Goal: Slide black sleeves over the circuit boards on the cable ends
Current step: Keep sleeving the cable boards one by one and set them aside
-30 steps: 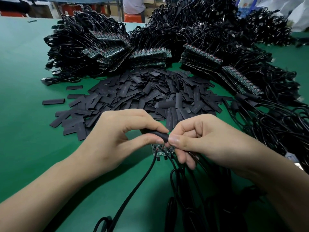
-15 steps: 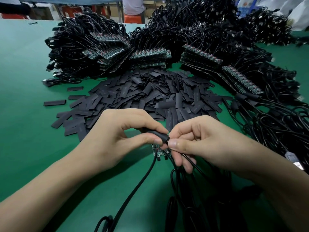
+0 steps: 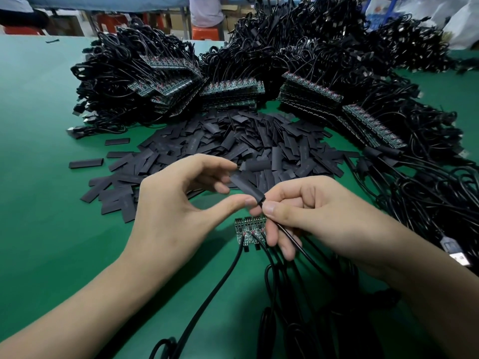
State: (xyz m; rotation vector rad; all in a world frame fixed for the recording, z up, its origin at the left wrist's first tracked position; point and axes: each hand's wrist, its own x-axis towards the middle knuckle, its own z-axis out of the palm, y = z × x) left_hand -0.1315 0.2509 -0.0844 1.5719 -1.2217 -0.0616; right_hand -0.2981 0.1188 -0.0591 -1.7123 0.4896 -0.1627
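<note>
My right hand (image 3: pixel 316 211) pinches a black cable (image 3: pixel 298 246) between thumb and forefinger, right where it leaves a black sleeve (image 3: pixel 245 186). The sleeve sticks up and to the left from that pinch, above the green table (image 3: pixel 51 229). My left hand (image 3: pixel 178 206) is beside it with fingers spread and curved. Its thumb tip lies near the sleeve's lower end, its fingertips close to the upper end. Below the hands a few bare green circuit boards (image 3: pixel 248 226) lie on the table with cables attached. A heap of loose sleeves (image 3: pixel 233 146) lies behind the hands.
Stacks of bare boards (image 3: pixel 233 89) with tangled black cables (image 3: pixel 324 47) ring the far side of the heap. More cables (image 3: pixel 427 203) cover the right side, with a USB plug (image 3: pixel 453 251) at the edge. Cable loops lie under my right forearm. A person sits beyond the table.
My left hand has let go of the sleeve and spread its fingers. The sleeve, earlier hidden in that grip, now shows and tilts up to the left. My right hand keeps its pinch.
</note>
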